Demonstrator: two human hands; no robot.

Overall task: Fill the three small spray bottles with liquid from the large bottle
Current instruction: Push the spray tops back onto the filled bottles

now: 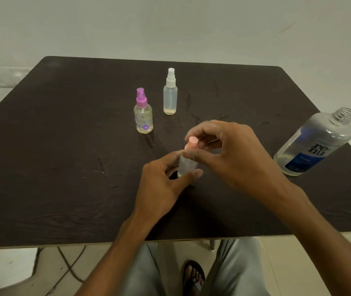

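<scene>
A small clear spray bottle with a pink top [187, 162] stands on the dark table [63, 146] near the middle. My left hand [164, 186] grips its body from the left. My right hand [228, 154] pinches its pink spray head [192, 143] from the right. Behind them stand a flowered spray bottle with a purple top [143, 113] and a plain one with a white top [170, 92], each with a little yellowish liquid at the bottom. The large clear bottle [315, 144], uncapped and partly filled, stands at the table's right edge.
A pale wall rises behind the table. Below the near edge I see my grey trousers, a sandalled foot [193, 276], a dark cable [70, 265] on the floor and a white object [6, 270] at lower left.
</scene>
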